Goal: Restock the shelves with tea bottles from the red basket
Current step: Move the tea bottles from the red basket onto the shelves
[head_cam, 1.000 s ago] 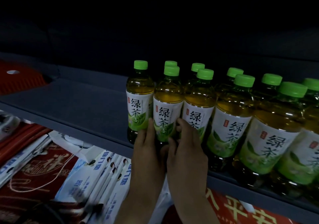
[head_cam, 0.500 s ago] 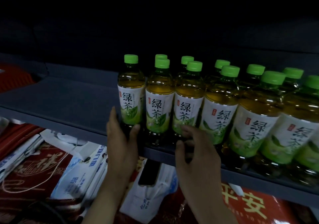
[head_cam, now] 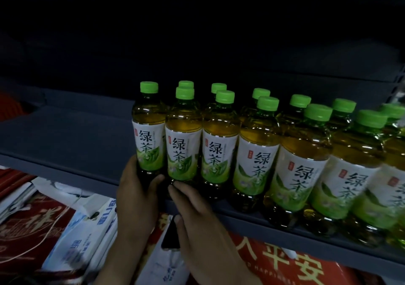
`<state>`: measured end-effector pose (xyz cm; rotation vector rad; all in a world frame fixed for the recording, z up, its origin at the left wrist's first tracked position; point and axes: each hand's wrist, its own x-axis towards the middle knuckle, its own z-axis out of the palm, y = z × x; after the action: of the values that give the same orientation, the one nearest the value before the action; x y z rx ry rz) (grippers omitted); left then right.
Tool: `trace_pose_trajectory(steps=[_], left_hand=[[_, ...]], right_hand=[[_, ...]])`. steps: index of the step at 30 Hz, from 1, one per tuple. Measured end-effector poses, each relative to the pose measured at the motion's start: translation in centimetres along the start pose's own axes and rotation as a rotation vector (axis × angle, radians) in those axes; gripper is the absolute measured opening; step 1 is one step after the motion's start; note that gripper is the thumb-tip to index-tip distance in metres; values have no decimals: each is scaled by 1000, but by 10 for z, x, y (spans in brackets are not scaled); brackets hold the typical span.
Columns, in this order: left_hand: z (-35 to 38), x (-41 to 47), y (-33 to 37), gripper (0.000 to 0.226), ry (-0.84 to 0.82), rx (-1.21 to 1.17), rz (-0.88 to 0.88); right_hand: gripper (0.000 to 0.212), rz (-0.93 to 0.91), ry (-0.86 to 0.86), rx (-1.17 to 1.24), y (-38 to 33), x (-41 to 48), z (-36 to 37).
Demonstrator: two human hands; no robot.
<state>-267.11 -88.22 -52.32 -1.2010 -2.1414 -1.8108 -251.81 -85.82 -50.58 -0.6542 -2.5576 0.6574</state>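
Several green-capped tea bottles stand in two rows on a dark grey shelf (head_cam: 65, 144), running from its middle to the right edge. My left hand (head_cam: 137, 194) wraps the base of the leftmost tea bottle (head_cam: 149, 131), thumb across its front. My right hand (head_cam: 192, 210) lies just right of it, fingertips touching the foot of the second front bottle (head_cam: 183, 144), not gripping it. The red basket is out of sight.
The left half of the shelf is bare. Below it lie red printed packages (head_cam: 285, 265), blue-and-white packets (head_cam: 87, 236) and a dark phone-like object (head_cam: 171, 234) under my right hand. A red item (head_cam: 11, 107) sits at the shelf's far left.
My left hand has closed around the base of the leftmost bottle. My right hand has slid left from the third bottle to the foot of the second one.
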Motion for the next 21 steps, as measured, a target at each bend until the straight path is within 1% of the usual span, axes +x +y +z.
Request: trace_pose_trajectory(steps=[3, 6, 11, 14, 16, 18, 19, 21], left_hand=[[-2, -2, 1, 51, -23, -9, 2], [-2, -3, 1, 49, -38, 4, 8], [-4, -3, 4, 50, -50, -5, -33], [-9, 0, 10, 54, -116, 44, -36], [-26, 1, 9, 52, -180, 154, 0], [-57, -5, 6, 46, -219, 369, 45], [-77, -10, 3, 44, -214, 462, 50], [-122, -21, -5, 42, -179, 570, 25]], right_hand=[[63, -1, 28, -9, 1, 4, 2], [63, 9, 60, -22, 0, 6, 5], [60, 25, 83, -37, -1, 10, 9], [57, 36, 121, -36, -3, 11, 10], [51, 39, 165, -33, -11, 13, 14], [44, 47, 199, -22, -23, 14, 23], [41, 45, 202, -12, -32, 16, 30], [36, 27, 164, 23, -53, 20, 50]])
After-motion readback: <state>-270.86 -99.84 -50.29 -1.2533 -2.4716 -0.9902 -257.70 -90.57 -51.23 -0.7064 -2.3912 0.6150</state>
